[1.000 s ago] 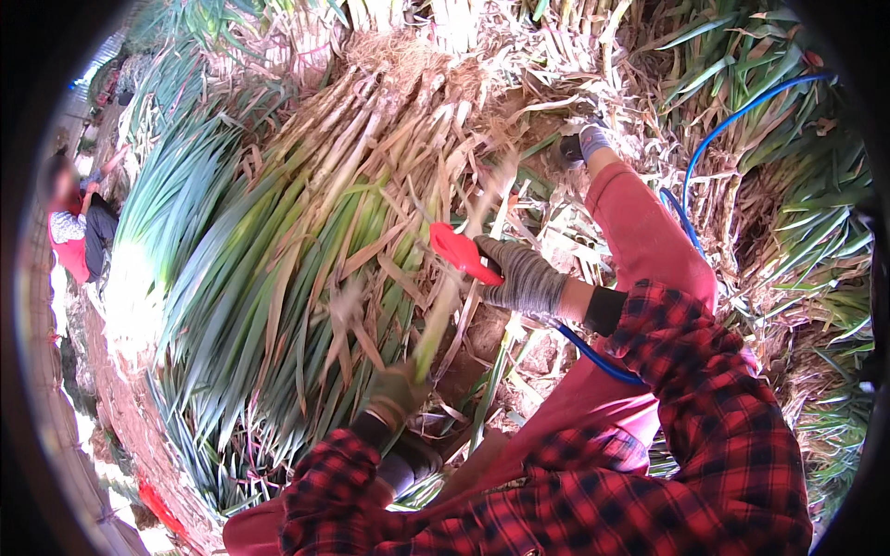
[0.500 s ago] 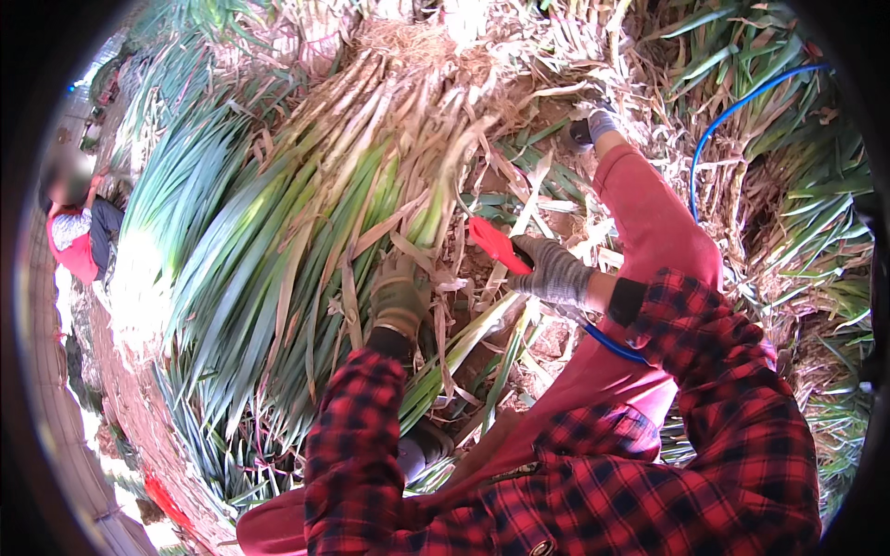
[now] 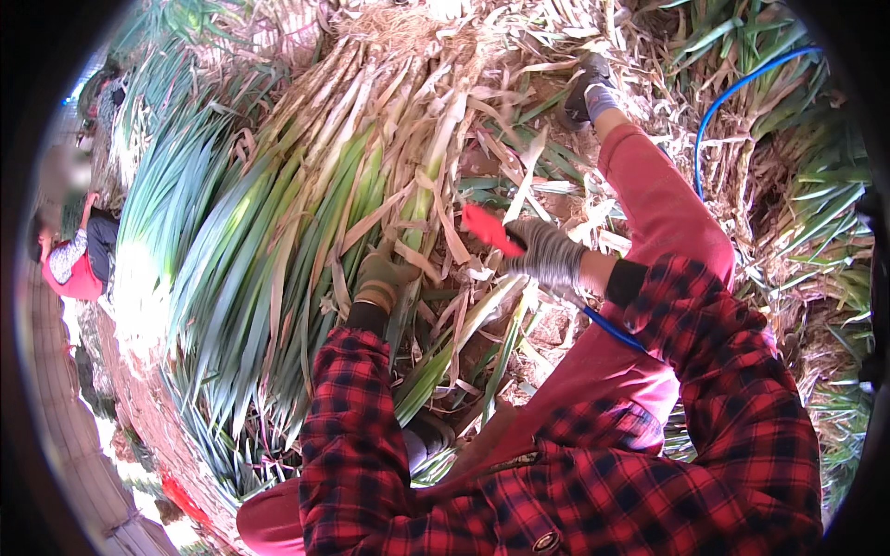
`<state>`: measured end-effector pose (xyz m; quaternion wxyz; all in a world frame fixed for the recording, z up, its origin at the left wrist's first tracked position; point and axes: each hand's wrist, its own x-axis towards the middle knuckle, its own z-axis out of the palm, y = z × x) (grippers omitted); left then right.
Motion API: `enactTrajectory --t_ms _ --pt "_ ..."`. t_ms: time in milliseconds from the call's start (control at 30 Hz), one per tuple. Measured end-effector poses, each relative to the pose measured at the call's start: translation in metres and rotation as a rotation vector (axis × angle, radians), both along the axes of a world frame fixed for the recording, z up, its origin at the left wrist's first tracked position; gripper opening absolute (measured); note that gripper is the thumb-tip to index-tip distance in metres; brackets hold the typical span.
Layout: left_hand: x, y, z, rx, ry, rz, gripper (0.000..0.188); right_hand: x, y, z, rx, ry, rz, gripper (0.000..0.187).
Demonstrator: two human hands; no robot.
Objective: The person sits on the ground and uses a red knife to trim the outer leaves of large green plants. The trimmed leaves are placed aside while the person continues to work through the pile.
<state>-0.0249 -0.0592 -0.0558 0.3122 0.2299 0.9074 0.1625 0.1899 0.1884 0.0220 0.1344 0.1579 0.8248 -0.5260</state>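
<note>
A broad pile of leeks (image 3: 278, 199), roots at the far end and green leaves trailing toward me, fills the middle and left. My left hand (image 3: 382, 278), in a dull green-brown work glove, closes around the leaves of one leek (image 3: 425, 199) at the pile's right edge; its fingers are partly hidden among the leaves. In a grey striped glove, my right hand (image 3: 547, 255) grips a red air gun (image 3: 489, 229), pointed left toward that leek's stalk. A blue hose (image 3: 610, 326) runs back from under my right wrist.
Dry husks and loose leaves (image 3: 556, 320) litter the ground between my legs. More leeks (image 3: 825, 278) are heaped on the right, with a blue air hose (image 3: 732, 93) looping over them. At the far left sits another person (image 3: 74, 264) in a red vest.
My left hand has shifted slightly left and its fingers have drawn in. The air gun and my right hand have moved a little up and left.
</note>
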Motion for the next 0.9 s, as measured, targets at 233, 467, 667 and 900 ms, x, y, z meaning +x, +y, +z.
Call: enactTrajectory --t_ms 233,467,667,900 --pt "0.008 -0.013 -0.012 0.146 0.041 0.080 0.082 0.003 -0.032 -0.015 -0.014 -0.016 0.086 0.051" --pt "-0.001 -0.027 -0.027 0.293 -0.064 0.105 0.083 0.023 -0.068 0.010 0.079 0.043 0.249 0.047" --pt "-0.020 -0.048 -0.025 0.503 -0.462 0.332 0.053 0.000 -0.045 0.007 0.053 0.026 0.147 0.046" --pt "-0.014 -0.022 0.010 0.393 -0.409 0.321 0.067 -0.011 -0.034 0.005 0.083 -0.133 0.079 0.043"
